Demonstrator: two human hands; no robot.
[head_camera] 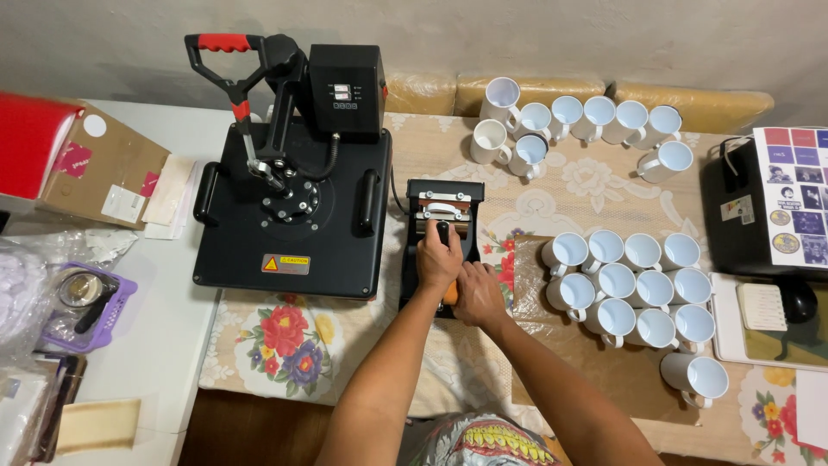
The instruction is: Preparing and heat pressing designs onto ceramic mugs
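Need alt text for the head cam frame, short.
Seen from above, a person's left hand grips the handle of a small black mug press while the right hand rests beside it. A large black heat press sits to the left, and white mugs cluster on the floral tablecloth at right.

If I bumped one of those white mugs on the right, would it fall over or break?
Probably not tip easily: the white mugs stand upright on flat bases, packed together. A push would likely slide one across the table covering. They look like glazed ceramic, so probably slippery and breakable if dropped.
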